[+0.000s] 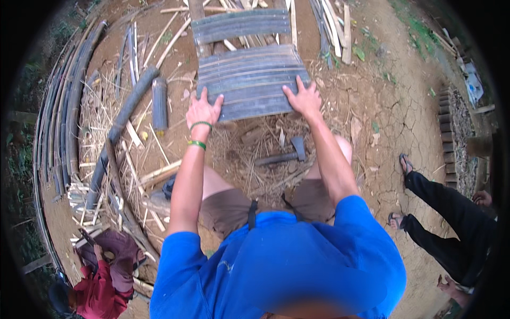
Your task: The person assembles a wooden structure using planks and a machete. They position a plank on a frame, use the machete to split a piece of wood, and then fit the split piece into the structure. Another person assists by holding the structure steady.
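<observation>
A slatted panel of dark split-bamboo strips (252,69) lies in front of me on long poles. My left hand (202,111) rests on its near left corner, fingers spread and thumb on the nearest strip. At the near right corner my right hand (305,99) presses down likewise, fingers stretched apart. Neither hand visibly wraps round the panel, though its underside is hidden. Farther off, separated by a gap, another group of strips (241,25) spans the same poles. Below the panel, between my legs, a hatchet (284,156) lies on ground littered with shavings.
At left lie a long dark bamboo pole (133,103), a short bamboo piece (159,103) and several stacked poles (69,106). Split strips (333,29) lie far right. One person in red (103,287) sits lower left; another in black trousers (446,207) is at right.
</observation>
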